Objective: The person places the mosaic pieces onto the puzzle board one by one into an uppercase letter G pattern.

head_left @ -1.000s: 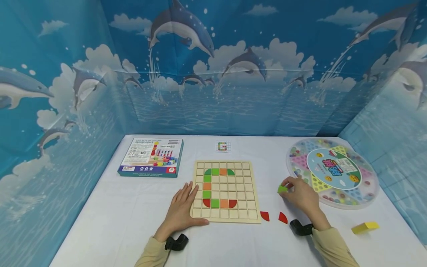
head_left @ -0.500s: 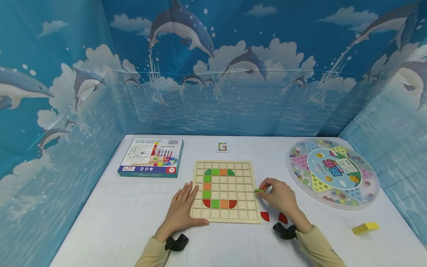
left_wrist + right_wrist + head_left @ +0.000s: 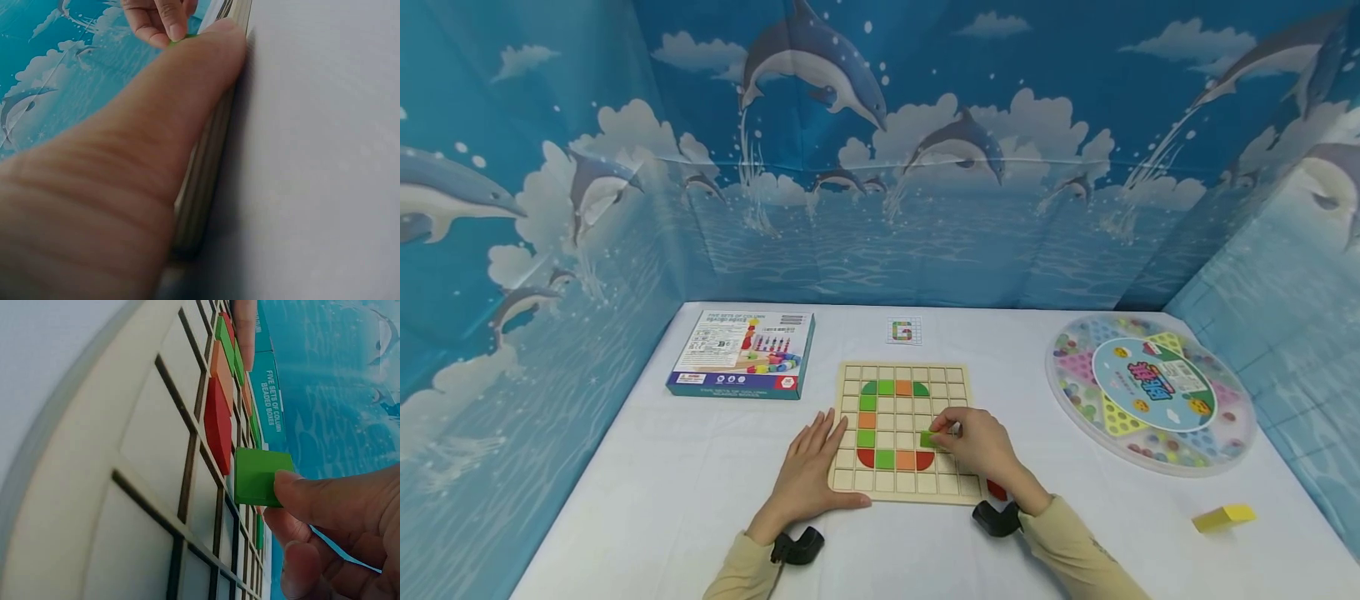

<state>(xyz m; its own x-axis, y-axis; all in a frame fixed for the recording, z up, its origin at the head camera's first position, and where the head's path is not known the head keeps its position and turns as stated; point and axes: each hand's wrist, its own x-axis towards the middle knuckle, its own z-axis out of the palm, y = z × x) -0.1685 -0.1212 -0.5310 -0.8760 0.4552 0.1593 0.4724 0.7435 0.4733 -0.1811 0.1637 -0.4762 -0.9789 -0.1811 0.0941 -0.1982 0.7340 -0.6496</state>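
Note:
My right hand (image 3: 981, 443) pinches a green square tile (image 3: 256, 477) between thumb and fingers. The tile is tilted over the right part of the wooden grid board (image 3: 895, 483), just beyond a red quarter-round tile (image 3: 217, 428); whether it touches the board I cannot tell. My left hand (image 3: 811, 467) rests along the board's left edge, fingers extended and thumb at the front edge. On the board, green, orange and red tiles form a C-like outline, with an orange tile (image 3: 906, 460) in its bottom row. The left wrist view shows mostly the left thumb (image 3: 187, 81).
A small pattern card (image 3: 904, 331) lies behind the board. A boxed bead set (image 3: 741, 354) is at back left, a round marble game (image 3: 1150, 392) at right. One loose red tile (image 3: 997, 490) shows beside the right forearm. A yellow block (image 3: 1223, 517) sits far right.
My right hand has carried the green tile leftward from the table right of the board to above its grid. The right forearm now covers one loose red tile. My left hand has stayed put.

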